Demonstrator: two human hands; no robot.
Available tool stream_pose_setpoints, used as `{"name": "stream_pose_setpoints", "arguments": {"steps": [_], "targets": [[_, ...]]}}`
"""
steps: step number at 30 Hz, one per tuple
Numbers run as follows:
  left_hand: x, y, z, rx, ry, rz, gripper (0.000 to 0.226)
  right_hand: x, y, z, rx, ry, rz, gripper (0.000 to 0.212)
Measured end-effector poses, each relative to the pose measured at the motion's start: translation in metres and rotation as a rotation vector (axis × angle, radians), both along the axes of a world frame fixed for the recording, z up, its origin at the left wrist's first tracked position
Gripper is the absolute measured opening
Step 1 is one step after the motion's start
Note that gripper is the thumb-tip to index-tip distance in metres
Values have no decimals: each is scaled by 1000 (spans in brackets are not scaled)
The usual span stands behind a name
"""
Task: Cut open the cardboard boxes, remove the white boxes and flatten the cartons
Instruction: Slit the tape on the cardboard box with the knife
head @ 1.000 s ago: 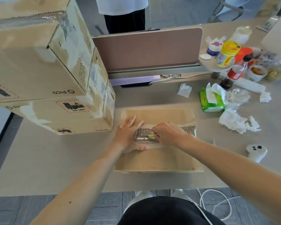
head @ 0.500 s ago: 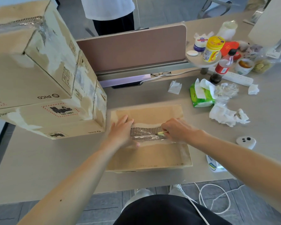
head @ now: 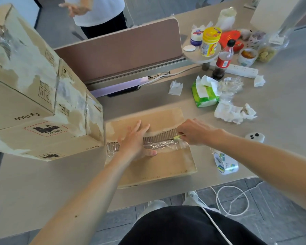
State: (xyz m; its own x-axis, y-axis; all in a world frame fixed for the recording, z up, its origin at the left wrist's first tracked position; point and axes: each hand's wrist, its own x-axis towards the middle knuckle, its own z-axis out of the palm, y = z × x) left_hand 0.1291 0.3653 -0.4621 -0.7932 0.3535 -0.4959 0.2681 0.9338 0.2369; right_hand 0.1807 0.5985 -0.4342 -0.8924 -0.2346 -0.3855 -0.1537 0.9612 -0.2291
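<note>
Carton [head: 157, 165] lies on the counter [head: 42, 191], left hand [head: 136, 140] flat with fingers [head: 143, 129] straight across its taped seam [head: 163, 144]; right hand [head: 193, 131] grips what looks like a small yellow cutter [head: 177, 137]. Run the blade shallow, drawing away from the pressing hand.

The cardboard box [head: 148, 170] lies on the table [head: 42, 191] at its near edge. Stacked cartons [head: 34, 103] stand just left of it, the tape roll [head: 225, 163] to its right, and the divider panel [head: 118, 52] and tissue pack [head: 204, 96] behind it.
</note>
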Motion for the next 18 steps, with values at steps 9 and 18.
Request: {"name": "stream_pose_setpoints", "arguments": {"steps": [9, 18], "targets": [[-1, 2, 0, -24, 7, 7, 118, 13, 31, 5, 28, -12, -37, 20], [-2, 2, -2, -48, 21, 3, 120, 20, 49, 2, 7, 9, -56, 18]]}}
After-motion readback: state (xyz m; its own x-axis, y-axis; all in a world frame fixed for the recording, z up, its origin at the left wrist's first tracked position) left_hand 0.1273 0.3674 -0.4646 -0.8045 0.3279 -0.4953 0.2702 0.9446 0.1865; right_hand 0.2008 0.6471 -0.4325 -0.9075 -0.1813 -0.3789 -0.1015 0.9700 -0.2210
